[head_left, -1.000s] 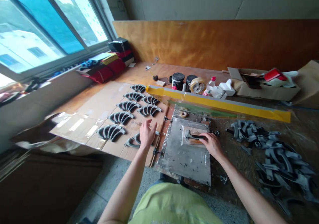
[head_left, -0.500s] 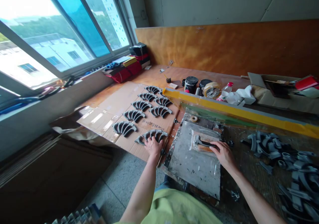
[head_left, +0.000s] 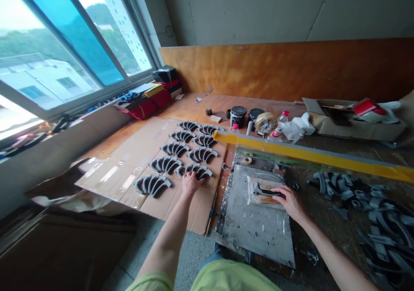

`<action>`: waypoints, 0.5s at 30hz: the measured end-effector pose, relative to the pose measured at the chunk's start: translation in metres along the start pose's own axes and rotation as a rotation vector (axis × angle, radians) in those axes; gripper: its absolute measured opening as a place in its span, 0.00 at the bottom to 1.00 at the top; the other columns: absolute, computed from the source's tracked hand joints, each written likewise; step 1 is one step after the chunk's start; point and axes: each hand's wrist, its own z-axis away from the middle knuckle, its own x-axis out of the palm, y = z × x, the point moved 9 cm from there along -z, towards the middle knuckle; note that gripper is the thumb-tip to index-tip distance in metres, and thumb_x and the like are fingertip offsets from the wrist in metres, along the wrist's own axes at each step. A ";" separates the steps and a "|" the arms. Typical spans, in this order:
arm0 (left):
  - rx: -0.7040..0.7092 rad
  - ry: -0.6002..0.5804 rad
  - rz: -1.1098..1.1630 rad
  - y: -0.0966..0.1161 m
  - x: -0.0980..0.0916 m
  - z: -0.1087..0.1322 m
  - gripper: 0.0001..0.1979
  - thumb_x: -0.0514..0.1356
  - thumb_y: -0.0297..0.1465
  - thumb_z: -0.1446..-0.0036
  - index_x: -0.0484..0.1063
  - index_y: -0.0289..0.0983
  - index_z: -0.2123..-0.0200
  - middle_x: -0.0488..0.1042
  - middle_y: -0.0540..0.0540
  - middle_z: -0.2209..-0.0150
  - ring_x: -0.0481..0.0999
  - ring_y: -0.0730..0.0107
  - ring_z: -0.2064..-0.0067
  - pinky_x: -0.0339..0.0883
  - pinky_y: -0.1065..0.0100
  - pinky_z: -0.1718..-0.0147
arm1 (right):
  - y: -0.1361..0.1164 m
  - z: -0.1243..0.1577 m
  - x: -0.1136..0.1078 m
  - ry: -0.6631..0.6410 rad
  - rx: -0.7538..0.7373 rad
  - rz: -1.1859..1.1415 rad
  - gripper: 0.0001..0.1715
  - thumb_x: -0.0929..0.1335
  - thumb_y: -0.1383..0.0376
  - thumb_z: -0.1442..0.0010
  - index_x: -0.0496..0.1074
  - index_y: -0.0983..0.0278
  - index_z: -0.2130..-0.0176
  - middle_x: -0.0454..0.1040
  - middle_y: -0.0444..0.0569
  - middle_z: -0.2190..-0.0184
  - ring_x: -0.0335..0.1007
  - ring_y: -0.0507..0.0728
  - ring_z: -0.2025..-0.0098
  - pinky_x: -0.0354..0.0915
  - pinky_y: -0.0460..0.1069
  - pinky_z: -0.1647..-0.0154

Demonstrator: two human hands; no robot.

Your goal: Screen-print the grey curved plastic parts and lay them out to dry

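My left hand (head_left: 191,184) is bent over the nearest fan-shaped row of curved grey handle-like parts (head_left: 207,171), its fingers gripping among them; the fingertips are partly hidden. More such fans, among them one at the near left (head_left: 153,184), lie in two columns on the flat cardboard (head_left: 111,166). My right hand (head_left: 290,201) pinches the dark end of a single curved grey handle (head_left: 263,191). That handle lies over a film-covered pad (head_left: 268,200) on the grey, paint-spotted board (head_left: 255,230).
Loose grey parts (head_left: 384,213) are heaped at the right. Beyond a yellow-taped strip (head_left: 300,155) stand black tubs (head_left: 238,117), a tape roll (head_left: 265,122), red-capped bottles (head_left: 284,117) and an open carton (head_left: 359,129). A small tape ring (head_left: 247,160) lies at the board's far edge.
My left hand has pushed the nearest fan of parts away from me, closer to the fan beyond it. My right hand stays on the single handle. The view has turned slightly right.
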 end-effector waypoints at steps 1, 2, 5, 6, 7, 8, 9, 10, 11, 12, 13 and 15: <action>-0.003 0.006 0.000 0.000 -0.001 0.000 0.28 0.65 0.43 0.50 0.73 0.33 0.48 0.72 0.33 0.46 0.68 0.48 0.43 0.58 0.54 0.44 | -0.003 -0.001 -0.002 -0.007 0.015 -0.002 0.11 0.67 0.60 0.44 0.78 0.59 0.63 0.77 0.50 0.61 0.72 0.62 0.56 0.66 0.59 0.50; 0.000 0.027 0.012 0.002 -0.004 0.004 0.29 0.64 0.42 0.49 0.71 0.33 0.46 0.70 0.32 0.43 0.66 0.46 0.41 0.58 0.52 0.44 | -0.009 -0.002 -0.004 -0.013 0.024 -0.003 0.10 0.68 0.62 0.45 0.78 0.59 0.63 0.77 0.50 0.61 0.72 0.61 0.56 0.66 0.58 0.49; 0.081 0.109 0.178 0.029 -0.014 0.032 0.25 0.60 0.40 0.45 0.72 0.34 0.47 0.70 0.31 0.42 0.66 0.46 0.40 0.59 0.51 0.44 | -0.036 -0.002 -0.014 -0.001 0.035 -0.014 0.07 0.70 0.67 0.46 0.78 0.61 0.65 0.77 0.49 0.63 0.72 0.60 0.57 0.65 0.56 0.51; 0.124 0.072 0.284 0.044 -0.014 0.047 0.22 0.58 0.42 0.43 0.75 0.35 0.50 0.74 0.33 0.45 0.69 0.49 0.43 0.61 0.53 0.46 | -0.048 -0.001 -0.017 0.019 0.035 -0.024 0.07 0.71 0.69 0.47 0.78 0.62 0.65 0.77 0.49 0.63 0.72 0.59 0.58 0.65 0.55 0.52; 0.169 -0.016 0.399 0.062 -0.010 0.063 0.21 0.56 0.44 0.42 0.77 0.37 0.53 0.77 0.36 0.50 0.73 0.51 0.47 0.64 0.56 0.48 | -0.061 0.001 -0.019 0.048 0.031 -0.035 0.07 0.72 0.70 0.47 0.78 0.62 0.65 0.77 0.49 0.64 0.72 0.58 0.58 0.66 0.54 0.53; 0.197 -0.156 0.510 0.082 -0.003 0.082 0.22 0.54 0.47 0.41 0.78 0.38 0.56 0.79 0.39 0.55 0.76 0.54 0.52 0.67 0.59 0.53 | -0.075 0.004 -0.019 0.084 0.018 -0.047 0.07 0.72 0.70 0.46 0.78 0.62 0.64 0.77 0.48 0.64 0.72 0.58 0.58 0.66 0.53 0.53; 0.200 -0.307 0.615 0.101 0.005 0.103 0.25 0.53 0.50 0.41 0.78 0.38 0.57 0.81 0.41 0.59 0.78 0.56 0.57 0.69 0.61 0.58 | -0.089 0.008 -0.016 0.121 -0.004 -0.051 0.07 0.72 0.70 0.45 0.78 0.62 0.63 0.77 0.48 0.64 0.71 0.57 0.58 0.65 0.52 0.54; 0.196 -0.422 0.719 0.120 0.010 0.124 0.27 0.52 0.53 0.42 0.78 0.38 0.57 0.81 0.42 0.62 0.78 0.58 0.60 0.70 0.63 0.62 | -0.105 0.013 -0.010 0.149 -0.038 -0.041 0.06 0.72 0.70 0.44 0.78 0.62 0.63 0.77 0.48 0.65 0.71 0.57 0.58 0.65 0.52 0.54; 0.166 -0.509 0.831 0.136 0.013 0.143 0.30 0.52 0.55 0.43 0.78 0.37 0.57 0.81 0.42 0.63 0.78 0.59 0.62 0.70 0.64 0.66 | -0.122 0.018 -0.002 0.170 -0.084 -0.006 0.05 0.72 0.69 0.43 0.78 0.62 0.64 0.76 0.48 0.66 0.70 0.56 0.58 0.65 0.52 0.54; 0.121 -0.553 0.945 0.148 0.015 0.158 0.31 0.52 0.57 0.45 0.77 0.36 0.58 0.80 0.42 0.65 0.78 0.59 0.63 0.70 0.65 0.68 | -0.138 0.023 0.009 0.173 -0.143 0.045 0.04 0.72 0.68 0.43 0.78 0.62 0.64 0.76 0.47 0.66 0.69 0.56 0.58 0.64 0.52 0.53; 0.064 -0.564 1.049 0.157 0.016 0.168 0.32 0.52 0.59 0.46 0.76 0.36 0.61 0.80 0.41 0.66 0.78 0.60 0.65 0.69 0.66 0.71 | -0.153 0.029 0.022 0.153 -0.211 0.100 0.04 0.72 0.67 0.42 0.78 0.61 0.63 0.76 0.47 0.67 0.69 0.56 0.58 0.64 0.52 0.53; -0.051 -0.521 1.170 0.159 0.017 0.176 0.32 0.53 0.61 0.50 0.74 0.36 0.68 0.78 0.42 0.70 0.78 0.62 0.68 0.69 0.67 0.74 | -0.174 0.040 0.040 0.107 -0.345 0.178 0.05 0.71 0.65 0.40 0.78 0.61 0.61 0.77 0.47 0.65 0.69 0.56 0.58 0.64 0.53 0.51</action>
